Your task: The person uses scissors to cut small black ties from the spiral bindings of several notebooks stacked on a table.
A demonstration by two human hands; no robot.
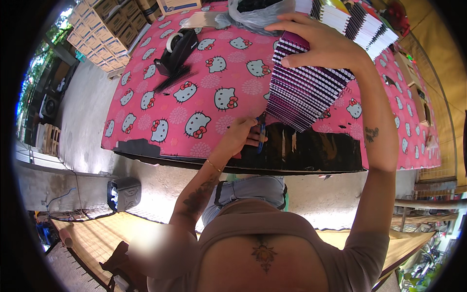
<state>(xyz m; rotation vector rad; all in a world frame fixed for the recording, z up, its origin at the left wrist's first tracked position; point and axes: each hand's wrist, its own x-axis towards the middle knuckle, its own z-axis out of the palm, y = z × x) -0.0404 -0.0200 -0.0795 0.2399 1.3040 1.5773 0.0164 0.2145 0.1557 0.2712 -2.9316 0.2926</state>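
A fanned stack of purple spiral-bound notebooks (pixel 311 97) lies near the table's front edge, its rows of dark coils and white page edges facing up. My right hand (pixel 326 46) reaches over the far end of the stack, thumb and fingers spread apart. It appears to rest on the notebooks, though the contact is partly hidden. Close to the stack's near left corner, my left hand (pixel 239 136) is closed around blue-handled pliers (pixel 261 136). Their dark tip points at the notebooks' edge; the jaws are too small to make out.
A black tape dispenser (pixel 177 51) and loose black coils (pixel 174 80) sit on the pink patterned table cover (pixel 165 112). Behind are a grey plastic bag (pixel 258 17) and more spiral notebooks (pixel 367 27). Stacked cartons (pixel 104 36) stand back left. A black container (pixel 125 193) is on the floor.
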